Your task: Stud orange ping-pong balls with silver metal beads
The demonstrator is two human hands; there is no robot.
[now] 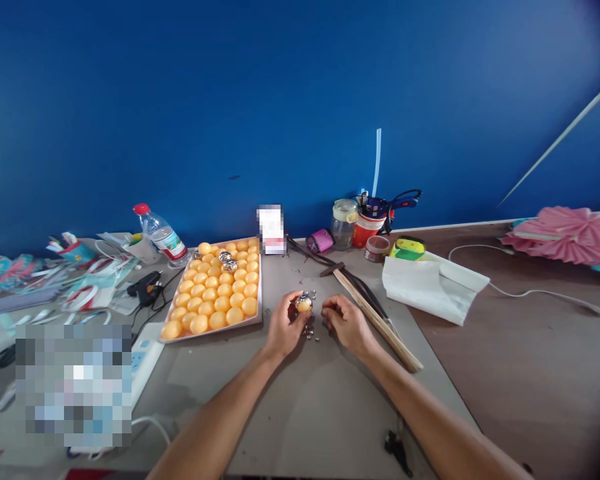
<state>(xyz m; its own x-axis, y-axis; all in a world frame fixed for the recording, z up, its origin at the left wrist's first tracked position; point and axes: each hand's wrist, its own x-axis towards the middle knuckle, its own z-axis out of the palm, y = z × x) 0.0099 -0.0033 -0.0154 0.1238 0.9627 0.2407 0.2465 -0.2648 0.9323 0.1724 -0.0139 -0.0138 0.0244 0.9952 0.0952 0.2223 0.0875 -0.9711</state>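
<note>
Between its thumb and fingers, my left hand grips an orange ball like a ping-pong ball, its upper part covered with shiny silver pieces. A short gap to the right, my right hand has its fingers curled together in a pinch; whatever is in them is too small to make out. Loose silver pieces lie on the grey mat between the hands. To the left, a shallow box holds rows of plain orange balls, with a few silver-covered balls on top of them.
A bundle of thin sticks lies right of my right hand. Behind stand a glass jar, a red cup with tools and a small tub. White paper lies right. A bottle, glue gun and power strip are left.
</note>
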